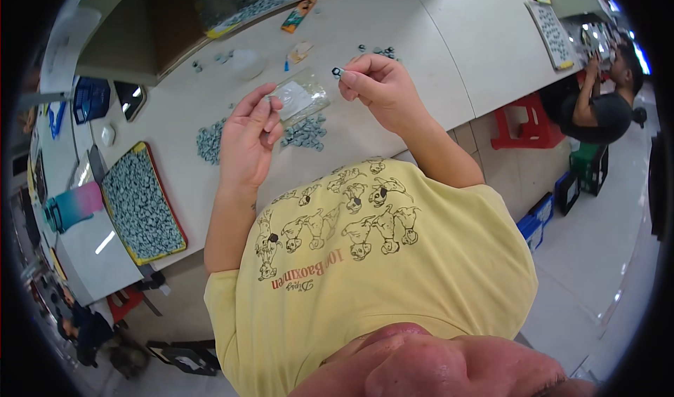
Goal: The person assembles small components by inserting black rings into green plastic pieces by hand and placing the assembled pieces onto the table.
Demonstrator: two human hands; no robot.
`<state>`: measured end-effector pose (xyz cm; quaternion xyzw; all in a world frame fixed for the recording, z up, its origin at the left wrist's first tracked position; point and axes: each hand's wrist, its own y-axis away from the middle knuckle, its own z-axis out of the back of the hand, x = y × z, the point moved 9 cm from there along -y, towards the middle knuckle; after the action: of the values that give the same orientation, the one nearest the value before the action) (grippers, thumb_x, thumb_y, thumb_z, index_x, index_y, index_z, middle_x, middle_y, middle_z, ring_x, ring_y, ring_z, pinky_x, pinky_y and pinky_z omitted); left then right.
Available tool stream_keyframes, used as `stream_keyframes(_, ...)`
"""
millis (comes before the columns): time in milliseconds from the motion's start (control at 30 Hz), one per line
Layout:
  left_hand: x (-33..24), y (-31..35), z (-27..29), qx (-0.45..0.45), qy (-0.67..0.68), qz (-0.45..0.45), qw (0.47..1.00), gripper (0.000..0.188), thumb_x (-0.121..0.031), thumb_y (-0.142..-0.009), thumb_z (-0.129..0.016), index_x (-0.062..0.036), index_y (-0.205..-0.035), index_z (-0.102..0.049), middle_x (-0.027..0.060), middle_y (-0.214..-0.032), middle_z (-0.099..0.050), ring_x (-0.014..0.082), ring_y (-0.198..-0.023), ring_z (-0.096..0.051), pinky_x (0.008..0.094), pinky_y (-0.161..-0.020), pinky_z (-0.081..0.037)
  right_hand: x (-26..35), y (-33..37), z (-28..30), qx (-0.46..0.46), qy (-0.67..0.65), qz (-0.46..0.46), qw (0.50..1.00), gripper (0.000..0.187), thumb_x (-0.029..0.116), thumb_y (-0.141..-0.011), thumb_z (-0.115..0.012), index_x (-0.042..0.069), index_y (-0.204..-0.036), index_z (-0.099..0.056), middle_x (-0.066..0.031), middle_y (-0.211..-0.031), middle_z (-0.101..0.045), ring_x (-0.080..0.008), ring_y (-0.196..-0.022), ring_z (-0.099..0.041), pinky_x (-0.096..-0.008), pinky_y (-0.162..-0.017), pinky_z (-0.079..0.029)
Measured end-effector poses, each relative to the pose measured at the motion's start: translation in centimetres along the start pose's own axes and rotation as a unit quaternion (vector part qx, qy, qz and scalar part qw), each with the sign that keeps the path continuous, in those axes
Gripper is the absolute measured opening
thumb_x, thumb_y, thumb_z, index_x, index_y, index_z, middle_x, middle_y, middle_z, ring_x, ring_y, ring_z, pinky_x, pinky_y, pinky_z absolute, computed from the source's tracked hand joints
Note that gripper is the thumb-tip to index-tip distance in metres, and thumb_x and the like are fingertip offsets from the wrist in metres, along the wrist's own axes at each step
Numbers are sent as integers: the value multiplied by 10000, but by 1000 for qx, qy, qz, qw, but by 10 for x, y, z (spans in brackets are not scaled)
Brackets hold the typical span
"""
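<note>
1. Head view, far left: a teal-and-pink bottle [74,206] lies on the bench, with a dark phone [130,101] farther back.
2. Next to the bottle, a shallow tray [164,255] with a yellow and red rim is packed with small grey-green pieces.
3. On the pale table [435,67], a loose heap [209,144] of similar pieces lies just left of the left hand [251,134]. Its thumb and curled fingers are drawn close at the left edge of a clear plastic bag [302,95]; whether they pinch it, I cannot tell.
4. A second heap [305,134] lies between the hands, below the bag.
5. Right of the bag, the right hand [382,88] pinches a small dark-edged piece [337,73] between thumb and forefinger, above the table.
6. Far right: a red stool [530,123], a seated person [604,109] in dark clothing, and a green crate [590,165] on the pale floor [576,256].
7. Hard to make out, left to right: a blurred figure [91,334] low at the left; a dark tray [225,30] cut off by the top edge; a whitish, cloudy object [247,63] behind the bag. The left palm partly covers the table, and the held piece's far side is hidden by fingertips.
</note>
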<state>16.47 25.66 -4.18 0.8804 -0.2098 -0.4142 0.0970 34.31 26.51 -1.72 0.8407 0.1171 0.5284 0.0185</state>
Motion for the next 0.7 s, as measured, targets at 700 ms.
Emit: stream_keyframes(700,-27,21,59,36,70,57,995,168,-73,-890,-506,14,-1033,-524,90,-895,-577,54,-609,-400,170,-503,-341,-54,-29,-89,26,100,-23,994,52,44,-829,-590,-4,-848,-587,-50,-776,-571,-107,-693,-523,-235,-633,-421)
